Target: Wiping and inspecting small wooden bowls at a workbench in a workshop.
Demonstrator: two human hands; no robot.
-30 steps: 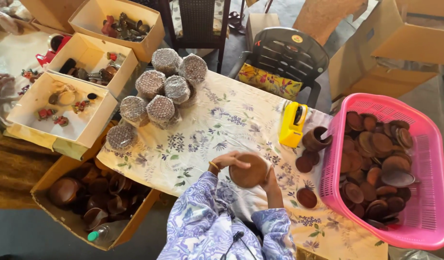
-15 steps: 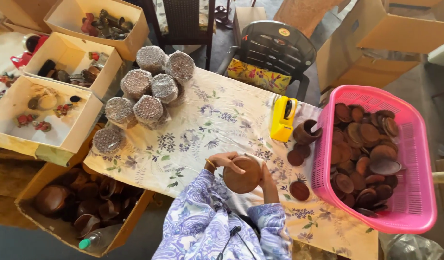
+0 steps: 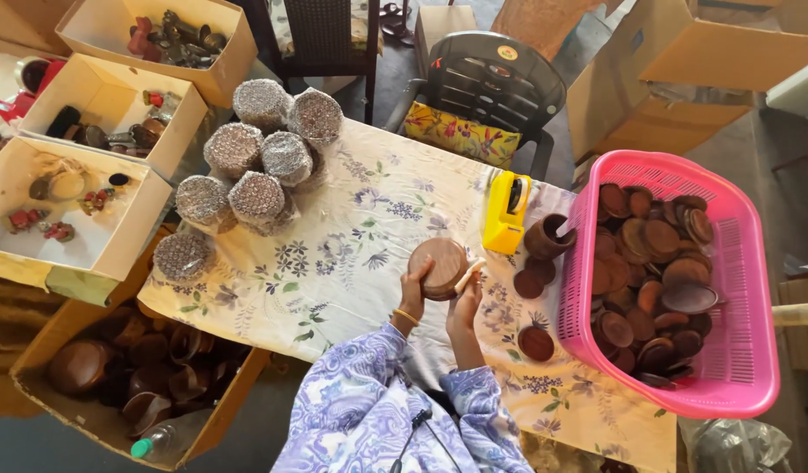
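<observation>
**Both hands cradling a round brown dish above the flowered cloth**

The tabletop [image 3: 351, 245], covered in a floral cloth, is carrying everything here. At its far right a pink basket [image 3: 745, 368] is sitting heaped with brown discs, looking like lids and shallow bowls. Toward the far left corner a cluster of plastic-wrapped bundles [image 3: 259, 166] is standing in a tight group. Below the near left edge, a cardboard box [image 3: 36, 385] is holding more brown bowls.

At the near edge, the person is holding a round brown dish [image 3: 437, 267] up off the cloth, its flat face turned toward the camera. The left hand [image 3: 415, 289] is closing round its lower left rim, and the right hand [image 3: 465, 302] is pressing against the lower right rim with a pale stick-like thing pinched at the fingers. So the dish is sitting between and just above both grips.

It is looking stiff and breakable, likely fired clay, with some weight and a dry, unslippery surface. The rim seems the sound place to take it, with both hands as now.

Just right of it a yellow tape dispenser [image 3: 505, 213] is lying, then a small brown pot [image 3: 544, 236], with loose discs [image 3: 535, 342] scattered alongside.
</observation>
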